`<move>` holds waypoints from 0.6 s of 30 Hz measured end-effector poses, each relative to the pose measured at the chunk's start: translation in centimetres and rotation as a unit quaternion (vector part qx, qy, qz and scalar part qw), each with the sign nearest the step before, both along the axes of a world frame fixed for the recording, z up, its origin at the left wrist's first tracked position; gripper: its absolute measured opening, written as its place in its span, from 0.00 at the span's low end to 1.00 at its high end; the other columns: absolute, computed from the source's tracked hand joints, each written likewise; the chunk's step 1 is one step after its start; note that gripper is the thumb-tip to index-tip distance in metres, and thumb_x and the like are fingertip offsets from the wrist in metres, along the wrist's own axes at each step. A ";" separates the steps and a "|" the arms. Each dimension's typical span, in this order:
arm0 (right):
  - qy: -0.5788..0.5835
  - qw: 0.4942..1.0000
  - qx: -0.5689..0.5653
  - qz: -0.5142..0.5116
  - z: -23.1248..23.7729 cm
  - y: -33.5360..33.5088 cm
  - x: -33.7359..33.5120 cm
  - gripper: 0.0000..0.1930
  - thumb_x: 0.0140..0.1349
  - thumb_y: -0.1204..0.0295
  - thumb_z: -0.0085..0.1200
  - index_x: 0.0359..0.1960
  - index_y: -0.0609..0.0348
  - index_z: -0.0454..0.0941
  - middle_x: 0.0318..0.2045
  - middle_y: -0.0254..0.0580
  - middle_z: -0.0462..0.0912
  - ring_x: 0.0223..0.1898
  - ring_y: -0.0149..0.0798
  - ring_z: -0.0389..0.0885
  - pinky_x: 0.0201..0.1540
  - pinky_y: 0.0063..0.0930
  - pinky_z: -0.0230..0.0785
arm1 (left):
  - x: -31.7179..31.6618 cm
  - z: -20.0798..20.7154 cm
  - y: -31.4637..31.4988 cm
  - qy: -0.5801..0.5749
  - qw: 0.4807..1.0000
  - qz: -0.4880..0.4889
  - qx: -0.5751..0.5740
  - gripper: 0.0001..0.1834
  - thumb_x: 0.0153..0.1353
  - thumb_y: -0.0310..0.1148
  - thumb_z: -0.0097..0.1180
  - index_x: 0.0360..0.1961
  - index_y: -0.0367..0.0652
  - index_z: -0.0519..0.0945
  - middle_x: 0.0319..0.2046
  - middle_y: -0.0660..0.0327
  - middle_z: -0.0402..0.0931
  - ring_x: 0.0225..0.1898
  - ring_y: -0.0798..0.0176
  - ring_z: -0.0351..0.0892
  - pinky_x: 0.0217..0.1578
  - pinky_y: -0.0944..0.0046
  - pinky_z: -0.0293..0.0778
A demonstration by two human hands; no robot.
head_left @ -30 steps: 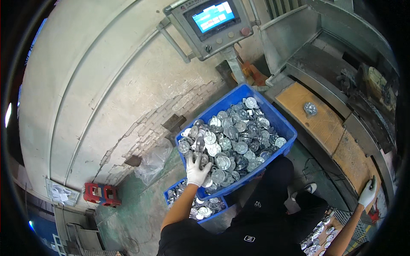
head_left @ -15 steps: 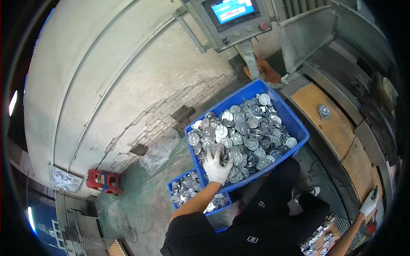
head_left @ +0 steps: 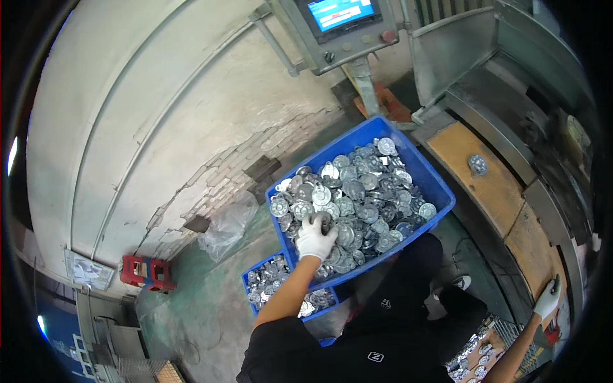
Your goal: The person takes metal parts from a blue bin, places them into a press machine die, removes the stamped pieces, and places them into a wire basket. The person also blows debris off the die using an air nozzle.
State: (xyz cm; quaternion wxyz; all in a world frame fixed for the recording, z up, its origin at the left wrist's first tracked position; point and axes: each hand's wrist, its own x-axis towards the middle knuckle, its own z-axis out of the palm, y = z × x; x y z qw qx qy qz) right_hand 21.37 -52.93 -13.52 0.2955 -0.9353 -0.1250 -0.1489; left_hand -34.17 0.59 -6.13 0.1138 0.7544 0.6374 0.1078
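Note:
In a large blue bin (head_left: 440,214) lies a heap of round, silvery metal castings (head_left: 367,214). My left hand (head_left: 313,239), in a white glove, reaches into the near left part of this heap. Its fingers and thumb are curled around a dark grey round casting (head_left: 327,221), which is partly covered by the glove. On the far right, my right hand (head_left: 547,301), also in a white glove with dark fingertips, rests on the edge of a wood-topped bench (head_left: 530,246). Its fingers lie stretched out, and no part shows in it. A single casting (head_left: 477,165) sits farther up the bench.
A smaller blue bin (head_left: 249,290) of castings stands below the large one. At the lower right, castings lie in a wire basket (head_left: 511,335). A control panel (head_left: 345,29) on a post rises behind. A red stool (head_left: 147,273) and a plastic bag (head_left: 228,230) are on the floor.
The view has shifted slightly. My left thumb and fingers have drawn closer together around a casting in the heap. My right hand stays on the bench edge.

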 end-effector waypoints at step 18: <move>-0.026 0.994 0.095 -0.051 4.2 4.5 -4.8 0.14 0.64 0.76 0.51 0.51 0.62 0.79 0.46 0.49 0.84 0.47 0.44 0.83 0.51 0.30 0.71 | 0.0 3.3 6.7 0.164 0.910 -0.283 -0.255 0.43 0.43 0.51 0.66 0.62 0.45 0.72 0.53 0.39 0.74 0.55 0.40 0.75 0.57 0.52 0.71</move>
